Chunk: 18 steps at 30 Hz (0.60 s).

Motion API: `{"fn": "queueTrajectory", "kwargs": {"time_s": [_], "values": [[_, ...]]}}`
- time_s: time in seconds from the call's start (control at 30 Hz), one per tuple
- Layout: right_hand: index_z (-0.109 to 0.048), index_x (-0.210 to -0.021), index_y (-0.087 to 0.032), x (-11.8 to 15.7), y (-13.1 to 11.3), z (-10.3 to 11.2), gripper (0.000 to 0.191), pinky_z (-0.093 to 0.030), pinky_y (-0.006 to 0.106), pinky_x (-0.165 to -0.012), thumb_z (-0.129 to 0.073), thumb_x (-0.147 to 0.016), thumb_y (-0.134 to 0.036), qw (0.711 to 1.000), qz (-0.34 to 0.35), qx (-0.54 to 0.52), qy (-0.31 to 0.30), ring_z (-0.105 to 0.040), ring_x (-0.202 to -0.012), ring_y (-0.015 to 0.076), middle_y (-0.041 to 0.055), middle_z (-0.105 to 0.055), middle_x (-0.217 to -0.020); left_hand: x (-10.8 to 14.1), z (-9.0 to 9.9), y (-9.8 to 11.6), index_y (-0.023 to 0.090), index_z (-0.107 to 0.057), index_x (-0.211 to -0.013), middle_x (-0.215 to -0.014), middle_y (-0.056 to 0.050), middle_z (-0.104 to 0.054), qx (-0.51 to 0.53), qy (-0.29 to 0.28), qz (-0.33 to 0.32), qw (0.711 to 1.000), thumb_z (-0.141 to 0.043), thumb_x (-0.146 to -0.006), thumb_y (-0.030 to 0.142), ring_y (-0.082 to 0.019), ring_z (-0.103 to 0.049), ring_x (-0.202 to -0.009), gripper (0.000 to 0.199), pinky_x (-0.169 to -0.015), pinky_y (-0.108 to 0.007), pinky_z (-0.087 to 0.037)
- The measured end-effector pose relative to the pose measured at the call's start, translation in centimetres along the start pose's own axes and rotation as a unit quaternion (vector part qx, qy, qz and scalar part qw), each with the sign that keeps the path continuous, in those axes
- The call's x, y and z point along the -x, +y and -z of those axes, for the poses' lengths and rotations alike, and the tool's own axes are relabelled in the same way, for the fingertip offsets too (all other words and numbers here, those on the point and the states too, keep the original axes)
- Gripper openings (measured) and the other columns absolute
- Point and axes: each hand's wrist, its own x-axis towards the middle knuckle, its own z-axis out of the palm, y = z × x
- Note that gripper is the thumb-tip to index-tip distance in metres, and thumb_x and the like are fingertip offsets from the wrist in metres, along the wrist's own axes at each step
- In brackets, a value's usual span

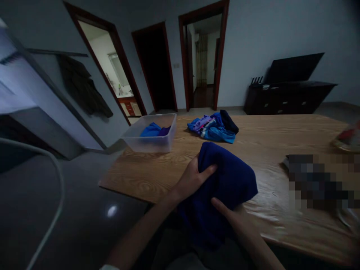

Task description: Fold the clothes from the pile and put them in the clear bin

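Observation:
A dark blue piece of cloth (230,176), perhaps a garment, hangs between my hands over the near edge of the table. My left hand (194,178) grips its left side, thumb lying across the front and the other fingers hidden behind. Lower down, my right hand (230,215) holds the cloth with its thumb on top; its fingers are underneath, out of sight. Beyond the cloth lies a loose pile of blue, purple and black clothes (213,125). To the left, a clear plastic bin (149,144) has blue and purple folded cloth (154,130) in it.
The wooden table (140,172) ends at a left corner near the bin. On its right side are a blurred-out patch (317,183) and a red item (350,137) at the edge of view. A pale curved tube (60,180) stands at the left. Behind is a TV cabinet (281,99).

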Motion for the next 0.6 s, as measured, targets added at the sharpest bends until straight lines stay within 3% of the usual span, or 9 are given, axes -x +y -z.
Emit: {"fn": "queueTrajectory", "kwargs": {"time_s": [0.13, 0.23, 0.33, 0.4, 0.53, 0.6], "values": [[-0.066, -0.154, -0.023, -0.3, -0.2, 0.0, 0.097, -0.036, 0.054, -0.134, -0.096, -0.069, -0.061, 0.998, 0.058, 0.000, -0.001, -0.043, -0.161, 0.0417, 0.0098, -0.068, -0.155, 1.2, 0.3, -0.3, 0.019, -0.062, -0.146, -0.149, -0.013, -0.069, -0.024, 0.070, -0.012, 0.997, -0.076, -0.099, 0.047, -0.032, -0.064, -0.140, 0.056, -0.127, -0.050, -0.047], [-0.068, -0.151, -0.026, -0.5, -0.4, 0.9, 0.088, -0.038, 0.051, -0.133, -0.093, -0.074, -0.063, 0.995, 0.102, -0.006, 0.004, -0.044, -0.161, 0.0398, 0.0071, -0.066, -0.158, 3.2, 1.0, -1.3, 0.019, -0.051, -0.155, -0.162, -0.016, -0.056, -0.095, 0.113, 0.002, 0.989, -0.082, -0.095, 0.051, -0.034, -0.049, -0.156, 0.074, -0.136, -0.051, -0.035], [-0.069, -0.150, -0.029, -0.3, -0.4, 1.1, 0.084, -0.040, 0.050, -0.131, -0.091, -0.076, -0.064, 0.995, 0.089, -0.025, 0.021, -0.046, -0.159, 0.0389, 0.0052, -0.065, -0.159, 6.0, 1.6, -3.0, 0.021, -0.031, -0.168, -0.173, -0.021, -0.039, -0.101, 0.115, 0.051, 0.987, -0.088, -0.087, 0.059, -0.038, -0.042, -0.160, 0.106, -0.135, -0.053, -0.035], [-0.070, -0.149, -0.031, 0.0, -0.4, 0.8, 0.081, -0.041, 0.050, -0.131, -0.090, -0.078, -0.064, 0.997, 0.064, -0.040, 0.021, -0.047, -0.159, 0.0383, 0.0042, -0.065, -0.159, 8.0, 1.7, -4.2, 0.022, -0.023, -0.173, -0.177, -0.021, -0.033, -0.068, 0.093, 0.082, 0.990, -0.087, -0.088, 0.062, -0.038, -0.040, -0.162, 0.113, -0.135, -0.053, -0.034], [-0.074, -0.142, -0.032, 0.0, -1.0, -0.1, 0.075, -0.039, 0.050, -0.132, -0.091, -0.076, -0.063, 0.997, 0.059, -0.035, -0.018, -0.049, -0.157, 0.0381, 0.0035, -0.069, -0.155, 11.3, 1.7, -5.9, 0.018, -0.050, -0.162, -0.168, -0.017, -0.052, 0.071, -0.012, 0.160, 0.984, -0.080, -0.091, 0.070, -0.036, -0.046, -0.159, 0.093, -0.136, -0.051, -0.035], [-0.078, -0.136, -0.031, -0.3, -1.5, -0.4, 0.070, -0.038, 0.052, -0.132, -0.092, -0.075, -0.062, 0.996, 0.069, -0.019, -0.046, -0.052, -0.155, 0.0391, 0.0046, -0.072, -0.151, 12.3, 1.7, -6.3, 0.018, -0.055, -0.159, -0.165, -0.016, -0.056, 0.098, -0.002, 0.191, 0.977, -0.083, -0.088, 0.071, -0.037, -0.049, -0.157, 0.093, -0.135, -0.052, -0.037]]}}
